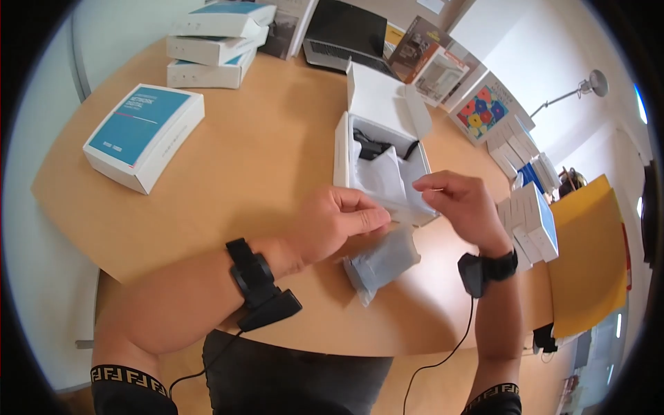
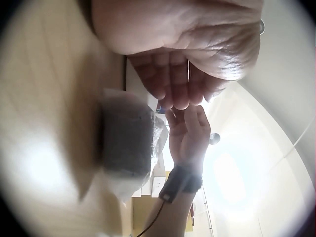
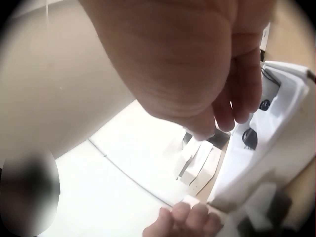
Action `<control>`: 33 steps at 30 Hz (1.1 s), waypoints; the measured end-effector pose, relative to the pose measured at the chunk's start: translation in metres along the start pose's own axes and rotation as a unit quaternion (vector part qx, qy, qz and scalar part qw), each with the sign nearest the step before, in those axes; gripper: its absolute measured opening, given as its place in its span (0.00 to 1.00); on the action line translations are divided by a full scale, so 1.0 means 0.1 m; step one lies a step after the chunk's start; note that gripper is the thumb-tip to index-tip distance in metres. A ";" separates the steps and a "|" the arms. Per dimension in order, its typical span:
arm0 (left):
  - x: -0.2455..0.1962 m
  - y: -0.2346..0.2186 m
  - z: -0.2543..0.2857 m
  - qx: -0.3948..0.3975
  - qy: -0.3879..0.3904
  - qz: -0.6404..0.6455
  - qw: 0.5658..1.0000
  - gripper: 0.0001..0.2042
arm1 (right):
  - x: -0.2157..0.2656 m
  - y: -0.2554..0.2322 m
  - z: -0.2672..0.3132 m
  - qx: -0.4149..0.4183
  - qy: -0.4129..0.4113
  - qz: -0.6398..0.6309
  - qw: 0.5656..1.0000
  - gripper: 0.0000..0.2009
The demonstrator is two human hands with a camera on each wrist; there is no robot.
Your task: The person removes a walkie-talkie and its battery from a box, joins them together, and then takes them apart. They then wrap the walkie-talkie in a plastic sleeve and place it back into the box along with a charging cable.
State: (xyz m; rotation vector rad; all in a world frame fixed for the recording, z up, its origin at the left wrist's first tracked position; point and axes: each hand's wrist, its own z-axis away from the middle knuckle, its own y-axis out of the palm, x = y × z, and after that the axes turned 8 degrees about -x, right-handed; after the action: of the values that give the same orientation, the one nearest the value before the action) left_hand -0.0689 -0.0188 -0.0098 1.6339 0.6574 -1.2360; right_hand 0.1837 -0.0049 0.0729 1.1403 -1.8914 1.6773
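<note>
An open white box [image 1: 341, 155] stands lid up on the table, holding black cabled parts [image 1: 370, 146] and white wrapping; its side [image 3: 291, 148] shows in the right wrist view. Over its near left corner is my left hand [image 1: 339, 220], fingers loosely bent, gripping nothing visible. My right hand [image 1: 462, 206] hovers by the near right corner, fingers bent and seemingly empty [image 3: 197, 74]. Between and below the hands, a grey item in translucent wrapping [image 1: 384, 263] lies on the table; the left wrist view shows this wrapped item [image 2: 128, 140] beneath the left palm [image 2: 173, 29], untouched.
A blue-topped white box [image 1: 142, 131] lies at left, with a stack of similar boxes [image 1: 214, 52] behind it. At the back are a laptop [image 1: 346, 34] and upright books [image 1: 436, 69]. More white boxes [image 1: 532, 214] and a yellow panel [image 1: 591, 256] are on the right.
</note>
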 end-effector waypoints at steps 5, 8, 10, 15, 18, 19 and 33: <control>-0.01 -0.01 0.01 0.039 -0.047 -0.012 0.998 0.09 | 0.10 0.16 0.49 0.074 -0.136 0.060 0.986 0.29; -0.01 0.00 0.00 0.064 -0.016 -0.034 0.997 0.09 | 0.07 0.26 0.56 0.073 -0.173 0.116 0.975 0.34; 0.02 0.01 0.00 0.053 0.009 -0.010 0.998 0.09 | 0.05 0.30 0.59 0.067 -0.183 0.115 0.974 0.34; -0.07 -0.01 0.02 0.081 -0.056 -0.033 0.995 0.10 | -0.12 0.31 0.66 0.036 -0.209 0.127 0.969 0.34; -0.07 0.03 0.03 0.079 -0.012 -0.078 0.994 0.10 | -0.15 0.40 0.69 -0.015 -0.262 0.073 0.962 0.32; -0.07 0.04 0.04 0.069 -0.008 -0.089 0.994 0.12 | -0.13 0.40 0.73 -0.028 -0.254 0.078 0.964 0.32; -0.12 0.12 0.06 0.165 -0.066 -0.092 0.980 0.36 | -0.13 0.37 0.80 -0.043 -0.196 -0.128 0.971 0.30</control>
State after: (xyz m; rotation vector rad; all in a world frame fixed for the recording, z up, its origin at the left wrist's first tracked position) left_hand -0.0658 -0.0278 0.0052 1.7678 0.5513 -1.6440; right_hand 0.1823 -0.0775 0.0208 1.6964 -1.9106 1.2886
